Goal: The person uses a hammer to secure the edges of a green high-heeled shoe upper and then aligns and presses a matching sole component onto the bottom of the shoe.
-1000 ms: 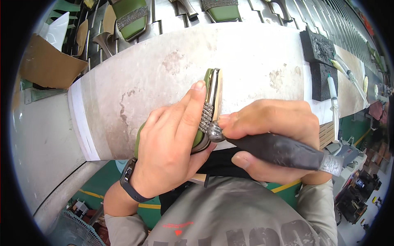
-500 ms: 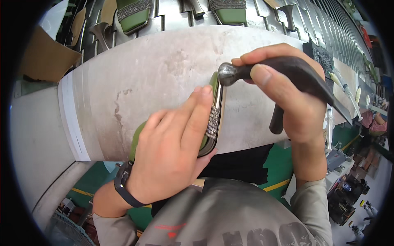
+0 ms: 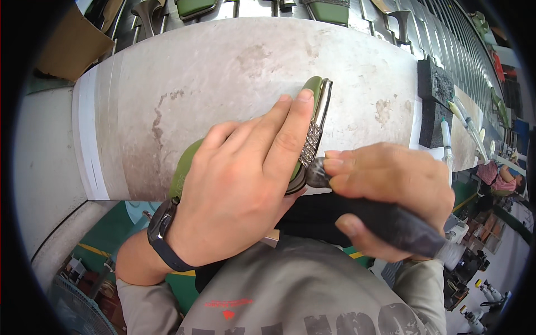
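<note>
A green square-toed shoe (image 3: 311,142) with a glittery band across it is tipped on its side over the near part of the pale work surface (image 3: 245,72). My left hand (image 3: 245,162) lies over it and grips it, fingers pressed along the upper. The dark sole edge faces right, and its green rear part shows left of my wrist. My right hand (image 3: 396,178) is closed around a dark shoemaker's hammer (image 3: 385,220). The hammer's round metal face rests against or very close to the sole edge, below the band. Motion blurs the hammer's other end.
Along the far edge runs a metal slatted rack holding more green shoes (image 3: 329,12) and flared heels (image 3: 401,25). Black blocks (image 3: 435,103) and syringes (image 3: 468,120) sit at right. Cardboard (image 3: 75,42) stands at far left, a fan (image 3: 81,307) lower left. Another person (image 3: 505,178) is far right.
The hammer has moved from the far end of the shoe's edge down to the near end, its body swinging lower. My left hand and the shoe have shifted slightly right and away from me.
</note>
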### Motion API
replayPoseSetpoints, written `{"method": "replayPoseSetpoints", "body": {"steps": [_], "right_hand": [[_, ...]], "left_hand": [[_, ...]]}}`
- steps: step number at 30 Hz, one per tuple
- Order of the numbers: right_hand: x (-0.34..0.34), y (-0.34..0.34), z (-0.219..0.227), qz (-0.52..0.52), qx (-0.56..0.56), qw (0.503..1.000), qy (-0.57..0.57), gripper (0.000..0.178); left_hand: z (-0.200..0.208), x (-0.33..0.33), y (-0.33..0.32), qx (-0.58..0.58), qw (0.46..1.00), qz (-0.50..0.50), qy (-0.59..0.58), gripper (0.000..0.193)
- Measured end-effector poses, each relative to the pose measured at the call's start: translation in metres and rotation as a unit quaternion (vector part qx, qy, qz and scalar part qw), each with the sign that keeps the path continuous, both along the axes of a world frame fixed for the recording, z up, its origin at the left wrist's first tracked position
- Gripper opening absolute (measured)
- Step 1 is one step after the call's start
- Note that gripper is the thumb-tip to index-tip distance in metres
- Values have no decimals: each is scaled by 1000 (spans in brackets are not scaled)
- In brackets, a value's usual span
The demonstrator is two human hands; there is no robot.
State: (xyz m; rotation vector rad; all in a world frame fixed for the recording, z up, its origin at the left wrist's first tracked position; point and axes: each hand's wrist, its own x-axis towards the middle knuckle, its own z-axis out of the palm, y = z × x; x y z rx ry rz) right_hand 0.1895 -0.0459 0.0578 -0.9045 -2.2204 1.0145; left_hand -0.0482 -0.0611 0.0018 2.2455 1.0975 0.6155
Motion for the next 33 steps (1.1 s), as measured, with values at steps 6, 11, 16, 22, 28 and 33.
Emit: {"method": "replayPoseSetpoints", "body": {"steps": [6,11,16,22,28,33], "right_hand": [[-15,-32,-7,-41,53,998,-4,33],[-35,-70,-31,-169,106,979,50,31],[-79,-102,-52,-242,193,950,42,34],[-54,-93,-55,-170,156,969,83,40],[-67,-96,-56,-151,213,965,21,40],[-75,-96,-60,-135,149,978,50,36]], "left_hand": [[-1,-3,-2,-11,1000,2,9,109],[4,-2,1,6,1000,-3,-8,107],[-3,-6,-2,38,999,-10,-15,105],[-4,-46,12,-38,989,-113,-84,94],[-16,-61,9,-41,996,-44,-71,51],[-24,-61,10,-1,996,-42,-81,50]]}}
